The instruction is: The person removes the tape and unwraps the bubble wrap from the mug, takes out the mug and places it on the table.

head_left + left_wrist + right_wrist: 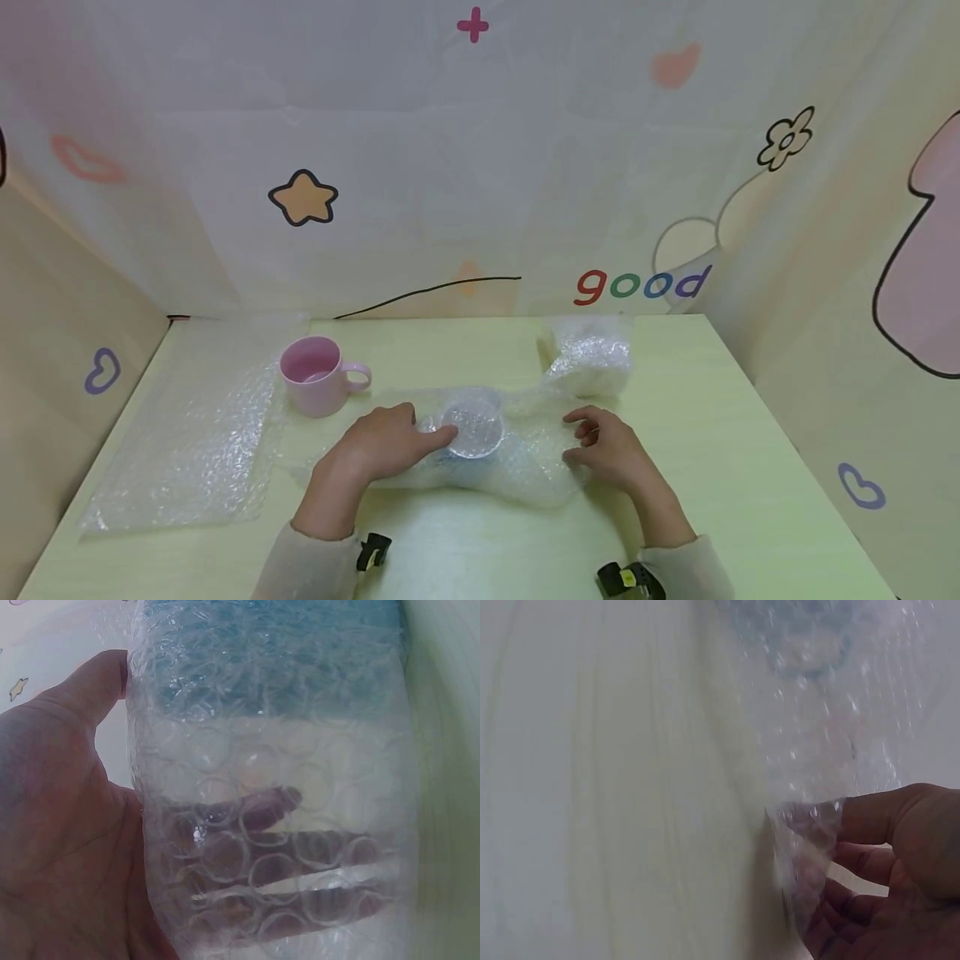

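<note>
A light-blue mug (pixel 476 427) lies wrapped in a sheet of bubble wrap (pixel 536 467) in the middle of the table. Its blue body fills the top of the left wrist view, and a handle loop (pixel 814 669) shows through the plastic in the right wrist view. My left hand (pixel 390 442) holds the wrapped mug's left side, thumb at the round end, with the other fingers visible through the bubble wrap (pixel 277 757). At the sheet's right end, my right hand (pixel 607 446) pinches the loose edge between thumb and fingers.
A pink mug (pixel 315 392) stands upright behind my left hand. Flat bubble wrap (pixel 187 425) covers the table's left side. Another bubble-wrapped bundle (pixel 588 354) sits at the back right. Printed cloth walls (pixel 480 183) enclose the table (pixel 750 500) at the back and sides.
</note>
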A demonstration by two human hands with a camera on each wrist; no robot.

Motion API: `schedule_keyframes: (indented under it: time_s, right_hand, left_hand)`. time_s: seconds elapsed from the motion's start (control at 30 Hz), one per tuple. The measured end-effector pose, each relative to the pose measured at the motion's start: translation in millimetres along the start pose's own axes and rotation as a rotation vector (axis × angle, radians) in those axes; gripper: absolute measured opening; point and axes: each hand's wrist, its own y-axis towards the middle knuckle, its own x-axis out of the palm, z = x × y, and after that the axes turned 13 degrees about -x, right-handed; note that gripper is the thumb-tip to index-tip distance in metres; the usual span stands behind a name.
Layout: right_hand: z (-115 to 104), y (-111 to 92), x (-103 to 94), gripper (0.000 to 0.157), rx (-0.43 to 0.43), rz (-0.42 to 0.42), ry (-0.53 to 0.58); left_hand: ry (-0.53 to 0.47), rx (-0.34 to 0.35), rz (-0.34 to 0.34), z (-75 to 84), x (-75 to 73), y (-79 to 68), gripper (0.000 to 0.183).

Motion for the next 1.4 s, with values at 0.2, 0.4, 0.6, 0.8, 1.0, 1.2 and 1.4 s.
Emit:
schedule_keyframes:
  time_s: [0.2, 0.4, 0.6, 0.8, 1.0, 1.2, 1.4]
  right_hand:
    - [7.8, 2.7, -9.6, 0.043, 0.027, -0.011, 0.122]
    - [13.3, 4.1, -12.0, 0.040, 0.050, -0.019, 0.180]
    - [14.8, 5.1, -10.1, 0.035, 0.058, -0.008, 0.157]
    - [11.9, 6.2, -7.3, 0.033, 0.044, -0.009, 0.108]
    - [10.2, 8.2, -6.0, 0.031, 0.065, 0.005, 0.064]
    - [7.6, 9.9, -5.9, 0.031, 0.044, 0.001, 0.043]
    - [8.9, 11.0, -5.8, 0.029, 0.054, -0.023, 0.089]
  left_hand:
    - [-0.005, 0.004, 0.000, 0.1, -0.4, -2.1, 0.087]
    - [-0.009, 0.005, -0.003, -0.7, 1.0, -4.1, 0.085]
    - [-0.014, 0.006, -0.001, -0.7, 1.8, -5.6, 0.084]
    - [-0.005, 0.004, 0.003, -0.9, 2.8, -5.5, 0.085]
    - [0.000, 0.013, 0.004, 0.3, 3.8, -3.8, 0.087]
    - [0.010, 0.018, 0.018, 0.9, 3.3, -2.0, 0.083]
    - [0.012, 0.013, 0.017, -0.8, 2.3, -1.6, 0.084]
